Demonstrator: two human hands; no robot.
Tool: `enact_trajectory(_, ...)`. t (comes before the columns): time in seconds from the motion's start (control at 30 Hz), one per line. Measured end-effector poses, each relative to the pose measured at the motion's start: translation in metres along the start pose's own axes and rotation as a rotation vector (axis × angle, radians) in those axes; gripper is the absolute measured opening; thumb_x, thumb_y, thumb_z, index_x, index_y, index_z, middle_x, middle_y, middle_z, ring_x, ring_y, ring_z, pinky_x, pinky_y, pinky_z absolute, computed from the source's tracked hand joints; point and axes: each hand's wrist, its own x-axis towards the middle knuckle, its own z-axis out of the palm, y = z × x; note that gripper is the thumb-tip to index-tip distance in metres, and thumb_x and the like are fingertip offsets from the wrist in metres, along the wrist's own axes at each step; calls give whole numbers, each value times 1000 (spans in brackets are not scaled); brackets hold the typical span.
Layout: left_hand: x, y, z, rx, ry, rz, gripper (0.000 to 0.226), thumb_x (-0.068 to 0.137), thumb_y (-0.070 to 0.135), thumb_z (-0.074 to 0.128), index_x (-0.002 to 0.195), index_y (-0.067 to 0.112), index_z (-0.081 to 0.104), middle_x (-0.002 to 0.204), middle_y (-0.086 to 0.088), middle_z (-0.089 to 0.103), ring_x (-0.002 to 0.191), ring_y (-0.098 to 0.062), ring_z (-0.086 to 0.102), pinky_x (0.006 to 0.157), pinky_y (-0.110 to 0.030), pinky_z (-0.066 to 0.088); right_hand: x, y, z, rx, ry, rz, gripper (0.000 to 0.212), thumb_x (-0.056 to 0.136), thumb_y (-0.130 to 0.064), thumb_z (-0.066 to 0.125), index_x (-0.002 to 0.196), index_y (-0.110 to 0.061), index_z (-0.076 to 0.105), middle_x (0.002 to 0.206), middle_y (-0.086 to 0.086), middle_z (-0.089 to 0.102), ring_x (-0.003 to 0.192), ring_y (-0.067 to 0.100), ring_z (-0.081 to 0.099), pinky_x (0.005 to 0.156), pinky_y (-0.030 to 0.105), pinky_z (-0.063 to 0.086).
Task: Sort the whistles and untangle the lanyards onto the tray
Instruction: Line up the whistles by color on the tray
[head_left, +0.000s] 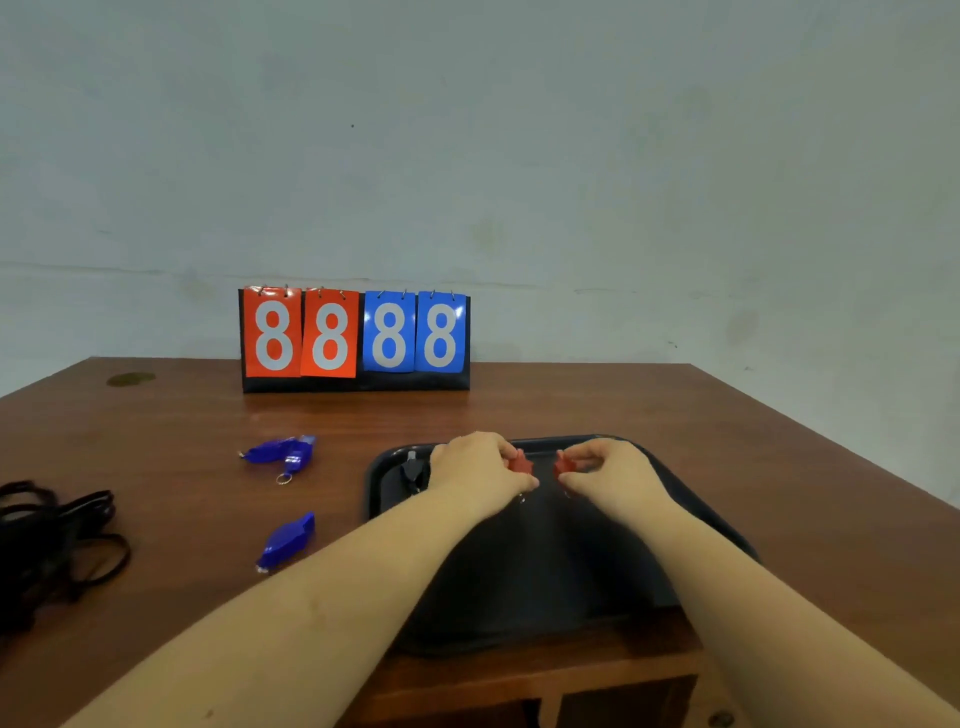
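Observation:
Both hands hover over the far part of a black tray. My left hand pinches a red whistle. A second red whistle is pinched by my right hand. A black whistle lies in the tray's far left corner, partly hidden by my left hand. On the table to the left lie two blue whistles close together and a third blue whistle nearer to me. A tangle of black lanyards sits at the table's left edge.
A flip scoreboard showing 8s on red and blue cards stands at the back of the brown wooden table, against a pale wall. The table's right edge runs diagonally past the tray.

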Motion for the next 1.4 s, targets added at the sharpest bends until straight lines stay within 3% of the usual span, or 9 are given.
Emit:
enact_trajectory(0.23,33,12,30,192,64,44,30,81,51,59,106,33,62,108,8,64,112,-19,44,100,-37,24,38,6,6,-3,-45,-1,31,79,-14,70,109,-15,66,105,0,69,92,11,62,80,20,43)
enact_trajectory(0.6,38,12,37,364,78,85,40,85,56,51,115,30,61,116,2,63,117,-23,43,102,-40,23,40,13,14,-26,-13,-51,37,82,-20,68,118,-17,63,116,-2,67,104,11,61,86,20,41)
enact_trajectory(0.77,35,8,12,288,47,69,43,87,52,53,123,30,55,123,3,59,122,-20,42,105,-40,25,31,3,7,-139,44,-48,37,84,-29,66,120,-22,60,124,-3,62,108,14,58,92,28,45)
enact_trajectory(0.9,4,-26,-31,183,68,81,36,87,46,58,121,33,57,123,10,59,121,-14,44,105,-37,29,11,-14,1,-252,8,-107,38,85,-27,65,123,-24,58,131,-3,54,116,16,53,93,27,42)
enact_trajectory(1.1,-61,-120,-94,-64,-39,-77,25,83,40,65,107,36,63,108,18,59,112,-5,52,97,-28,40,-25,-48,26,-246,-108,-222,31,85,-28,64,116,-26,61,119,-5,61,105,12,57,88,24,43)
enact_trajectory(1.27,-96,-167,-115,-115,-17,-175,16,78,40,71,92,40,62,101,15,65,101,-5,59,95,-28,45,-54,-92,72,-205,-212,-327,32,86,-29,63,118,-25,62,123,-9,61,112,9,55,95,24,42)
enact_trajectory(1.4,-113,-184,-118,-160,-20,-184,30,77,43,71,105,37,64,102,18,63,104,-2,56,97,-26,44,-75,-123,111,-191,-267,-398,28,86,-30,62,113,-27,63,111,-11,63,100,6,58,90,21,45)
